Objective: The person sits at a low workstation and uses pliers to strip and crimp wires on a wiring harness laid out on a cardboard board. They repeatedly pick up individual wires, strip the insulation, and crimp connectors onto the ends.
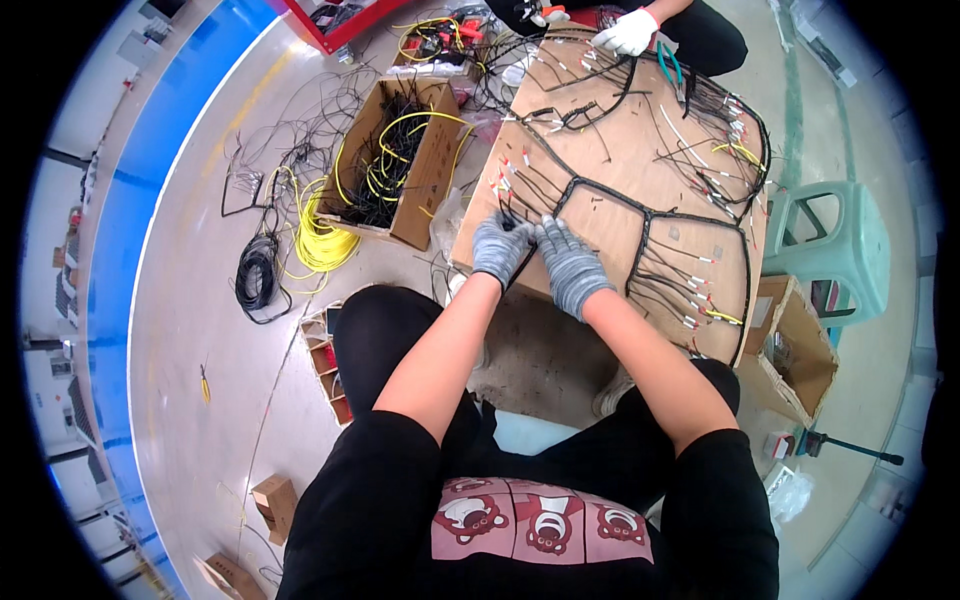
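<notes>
A black taped wire harness [600, 190] branches across a light wooden board [600, 235]. At the board's near left corner, my left hand [502, 248], in a grey knit glove, curls its fingers round a black branch of it. Close on its right, my right hand [575, 268], gloved alike, has its fingers together against the same branch; the thumb is hidden. Thin black wires with white and red end markers [508, 170] fan out just beyond my left hand. More marked wire ends [690, 290] lie at the board's right side.
Across the board, another person's white-gloved hand [628, 33] rests near teal-handled pliers [670, 65]. Left of the board stand a cardboard box [425, 185] of black wires and a yellow cable coil [320, 235]. At right are a green plastic stool [860, 240] and an open box [800, 370].
</notes>
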Demonstrator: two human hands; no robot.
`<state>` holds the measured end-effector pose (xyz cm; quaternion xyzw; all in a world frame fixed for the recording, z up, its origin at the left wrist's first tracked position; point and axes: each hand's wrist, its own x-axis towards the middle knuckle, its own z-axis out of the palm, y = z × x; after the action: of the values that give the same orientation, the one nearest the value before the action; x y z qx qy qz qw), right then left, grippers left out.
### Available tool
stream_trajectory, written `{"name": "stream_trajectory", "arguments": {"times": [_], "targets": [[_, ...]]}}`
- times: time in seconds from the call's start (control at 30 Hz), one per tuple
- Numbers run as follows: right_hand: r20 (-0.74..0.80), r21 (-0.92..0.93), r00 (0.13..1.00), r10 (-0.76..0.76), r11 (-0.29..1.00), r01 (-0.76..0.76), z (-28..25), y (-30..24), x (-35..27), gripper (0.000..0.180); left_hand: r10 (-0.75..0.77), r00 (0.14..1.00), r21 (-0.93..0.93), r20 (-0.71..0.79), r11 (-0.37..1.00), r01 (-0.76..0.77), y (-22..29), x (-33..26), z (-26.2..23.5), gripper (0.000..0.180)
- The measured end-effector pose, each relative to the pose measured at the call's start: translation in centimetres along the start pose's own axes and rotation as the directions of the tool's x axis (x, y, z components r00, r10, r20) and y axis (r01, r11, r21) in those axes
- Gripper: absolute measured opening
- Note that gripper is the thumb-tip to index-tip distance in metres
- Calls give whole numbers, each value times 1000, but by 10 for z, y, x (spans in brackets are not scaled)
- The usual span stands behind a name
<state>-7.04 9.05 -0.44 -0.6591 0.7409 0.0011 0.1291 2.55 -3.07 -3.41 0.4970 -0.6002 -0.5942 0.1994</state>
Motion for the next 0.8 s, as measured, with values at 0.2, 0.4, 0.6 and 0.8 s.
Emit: {"name": "stream_trajectory", "arguments": {"times": [0.2, 0.4, 0.6, 0.8], "targets": [[5, -7, 1000, -28, 1000, 28, -3, -2, 4, 66, 126, 984, 203, 128, 967, -151, -12, 2, -13, 16], [39, 60, 998, -44, 997, 42, -4, 6, 1, 70, 181, 970, 226, 162, 950, -215, -2, -2, -6, 25], [26, 101, 998, -65, 993, 62, 1, 13, 2, 73, 156, 988, 291, 17, 944, -154, 6, -11, -1, 18], [67, 49, 998, -23, 999, 20, -3, 12, 3, 74, 111, 993, 28, -26, 994, -110, -5, -8, 3, 17]]}}
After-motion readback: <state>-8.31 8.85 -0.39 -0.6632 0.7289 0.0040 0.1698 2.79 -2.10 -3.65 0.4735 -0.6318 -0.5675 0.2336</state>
